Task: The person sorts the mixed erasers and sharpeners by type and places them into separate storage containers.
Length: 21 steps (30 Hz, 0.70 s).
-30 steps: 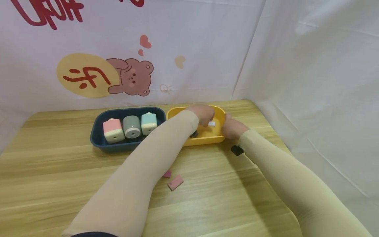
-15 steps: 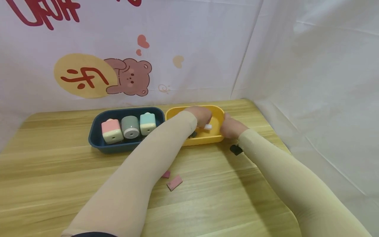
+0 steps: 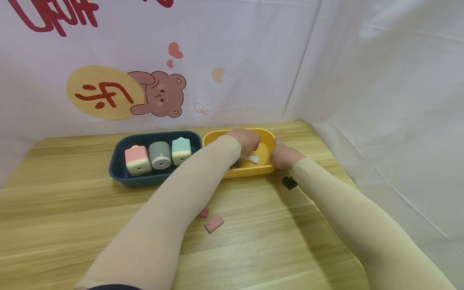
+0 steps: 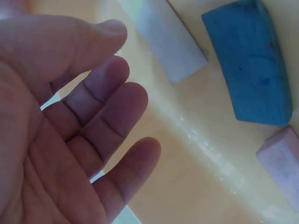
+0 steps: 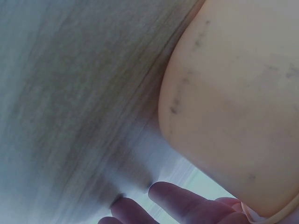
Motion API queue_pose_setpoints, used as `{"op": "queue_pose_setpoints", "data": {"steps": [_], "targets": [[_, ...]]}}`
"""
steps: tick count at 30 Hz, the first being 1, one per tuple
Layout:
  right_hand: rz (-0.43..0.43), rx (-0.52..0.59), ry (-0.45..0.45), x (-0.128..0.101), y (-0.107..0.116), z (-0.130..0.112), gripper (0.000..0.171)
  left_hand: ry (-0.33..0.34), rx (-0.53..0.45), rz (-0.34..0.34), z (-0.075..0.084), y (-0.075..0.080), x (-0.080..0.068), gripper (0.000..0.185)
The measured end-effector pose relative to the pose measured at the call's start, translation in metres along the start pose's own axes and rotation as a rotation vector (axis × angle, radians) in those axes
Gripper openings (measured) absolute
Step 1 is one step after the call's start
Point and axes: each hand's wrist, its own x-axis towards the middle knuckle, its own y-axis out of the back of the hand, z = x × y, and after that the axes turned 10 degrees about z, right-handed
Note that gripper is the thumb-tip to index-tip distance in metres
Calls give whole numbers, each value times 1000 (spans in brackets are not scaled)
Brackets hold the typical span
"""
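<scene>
My left hand [image 3: 248, 141] is inside the yellow tray [image 3: 250, 172], its fingers loosely bent with nothing between them in the left wrist view. Just beyond its fingertips lies a white block like an eraser [image 4: 166, 42] on the tray floor. A worn blue eraser [image 4: 250, 63] lies beside that one, and part of a pink eraser [image 4: 282, 161] shows at the view's edge. At the tray's right end, my right hand [image 3: 285, 156] holds the rim. The right wrist view shows several of its fingers [image 5: 180, 198] below the outer wall; the thumb is largely hidden.
A dark blue tray [image 3: 145, 182] stands against the yellow one's left side. In it are a pink sharpener-like box [image 3: 138, 160], a grey one [image 3: 160, 155] and a mint one [image 3: 181, 151]. Pink erasers [image 3: 214, 223] lie on the wooden table [image 3: 261, 241], partly behind the left sleeve.
The white eraser has gone from between the left fingers down onto the tray floor, and more of it shows. The right hand stays at the rim.
</scene>
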Motion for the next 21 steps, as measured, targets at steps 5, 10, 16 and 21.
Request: {"op": "queue_pose_setpoints", "data": {"steps": [5,10,16,21], "targets": [[8,-3,12,1,-1,0,84,3,-6,-11,-2,-2,3,34],[11,-2,18,0,-2,-1,83,2,-18,-24,-6,-3,6,37],[11,-2,27,0,-3,0,81,-55,-17,37,-3,13,-8,37],[18,-8,39,0,-2,0,82,-86,-31,101,0,33,-26,36]]}}
